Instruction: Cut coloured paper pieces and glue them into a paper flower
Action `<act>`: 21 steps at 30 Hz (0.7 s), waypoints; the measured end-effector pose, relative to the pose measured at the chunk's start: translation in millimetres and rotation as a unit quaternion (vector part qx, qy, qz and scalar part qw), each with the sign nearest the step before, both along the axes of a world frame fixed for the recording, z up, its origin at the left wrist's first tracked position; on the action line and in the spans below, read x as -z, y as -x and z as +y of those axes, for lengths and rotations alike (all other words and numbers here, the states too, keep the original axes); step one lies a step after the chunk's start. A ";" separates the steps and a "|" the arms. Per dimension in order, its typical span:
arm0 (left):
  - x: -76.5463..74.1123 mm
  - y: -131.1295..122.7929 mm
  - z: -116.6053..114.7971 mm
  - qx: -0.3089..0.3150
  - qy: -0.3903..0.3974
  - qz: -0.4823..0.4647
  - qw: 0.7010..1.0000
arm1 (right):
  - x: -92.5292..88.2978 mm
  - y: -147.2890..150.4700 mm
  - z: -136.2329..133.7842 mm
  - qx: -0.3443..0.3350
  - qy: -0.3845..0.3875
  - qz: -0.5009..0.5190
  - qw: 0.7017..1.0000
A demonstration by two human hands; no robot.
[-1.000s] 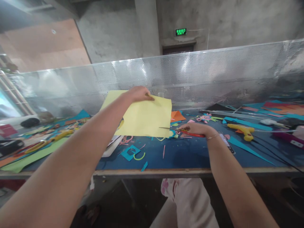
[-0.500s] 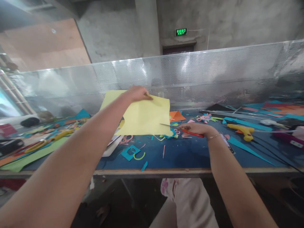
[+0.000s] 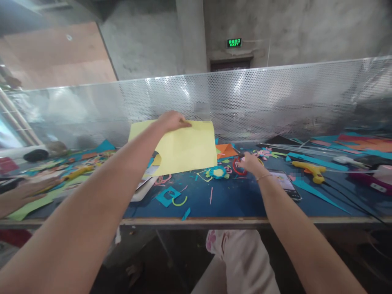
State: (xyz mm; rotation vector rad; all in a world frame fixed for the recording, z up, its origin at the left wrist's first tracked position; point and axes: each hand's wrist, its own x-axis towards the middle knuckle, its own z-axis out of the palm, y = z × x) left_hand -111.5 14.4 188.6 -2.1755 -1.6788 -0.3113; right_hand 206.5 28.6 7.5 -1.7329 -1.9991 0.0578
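A yellow sheet of paper (image 3: 190, 149) hangs above the table, its top edge pinched in my left hand (image 3: 173, 121). The sheet's lower left part has a curved cut-out. My right hand (image 3: 251, 163) is low at the tabletop with its fingers on red-handled scissors (image 3: 235, 166); the blades point away and left, partly hidden by the fingers. Beside the sheet's lower right corner lies a blue paper flower with a yellow centre (image 3: 218, 172). An orange piece of paper (image 3: 226, 150) lies behind the scissors.
A phone (image 3: 283, 183) lies by my right forearm. A yellow glue gun (image 3: 310, 170) with a cord lies farther right. Blue paper scraps (image 3: 168, 197) are scattered in front. Another person's hand (image 3: 27, 192) rests on papers at left. A perforated metal panel (image 3: 245, 98) stands behind.
The yellow sheet has shifted slightly left, uncovering the blue flower. My right hand has moved the scissors away from the sheet, down to the tabletop. Another person's hand has appeared at left.
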 end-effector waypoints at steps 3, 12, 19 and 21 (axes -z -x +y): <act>2.7 -4.3 -1.5 0.000 0.003 -0.006 1.000 | 12.0 5.1 3.0 0.052 0.022 -0.060 0.997; 7.3 -9.5 0.2 0.005 -0.007 -0.019 1.000 | -3.3 41.8 -13.9 -0.267 -0.034 0.201 0.942; 18.3 -6.3 5.7 0.018 0.001 -0.050 0.999 | 4.2 61.4 -10.5 -0.304 0.058 0.421 0.853; 22.3 -4.1 7.6 0.010 0.009 -0.058 0.998 | 5.8 60.1 -8.4 -0.305 0.065 0.427 0.849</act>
